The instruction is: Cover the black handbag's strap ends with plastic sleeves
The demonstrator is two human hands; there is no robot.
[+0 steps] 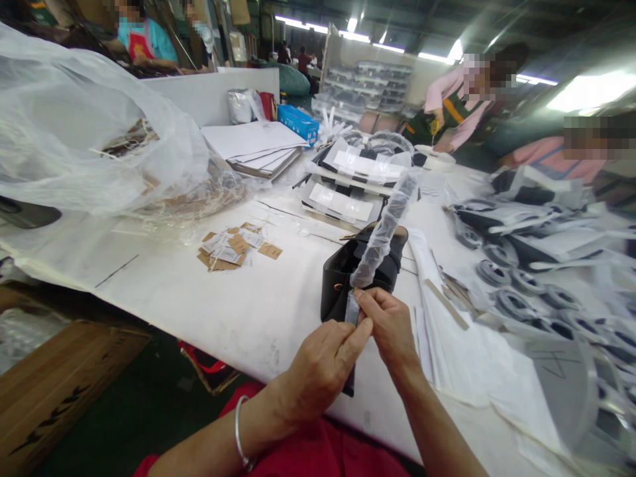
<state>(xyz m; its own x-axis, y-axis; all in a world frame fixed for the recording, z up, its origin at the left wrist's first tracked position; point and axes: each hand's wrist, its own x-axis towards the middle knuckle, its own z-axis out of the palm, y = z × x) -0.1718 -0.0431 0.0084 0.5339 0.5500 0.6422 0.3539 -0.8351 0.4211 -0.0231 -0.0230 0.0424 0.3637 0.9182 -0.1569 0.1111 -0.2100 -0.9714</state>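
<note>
A black handbag (332, 281) stands on the white table at its front side, its top open. Up from it and away to the back runs a strap (380, 242) wrapped in cloudy clear film. With thumb and fingertips my right hand (390, 324) pinches the strap near the bag's front edge. My left hand (325, 361) is closed around the strap just below that, its fingers close to the right hand's. A dark end shows beneath the left hand. What lies inside my left fingers is partly hidden.
Small brown and white tags (233, 246) lie in a pile left of the bag. Wrapped bag pieces (342, 199) are stacked behind it. White sheets (437, 318) and rolled straps (511, 301) lie to the right. A large plastic bag (99, 132) fills the left. Co-workers sit across the table.
</note>
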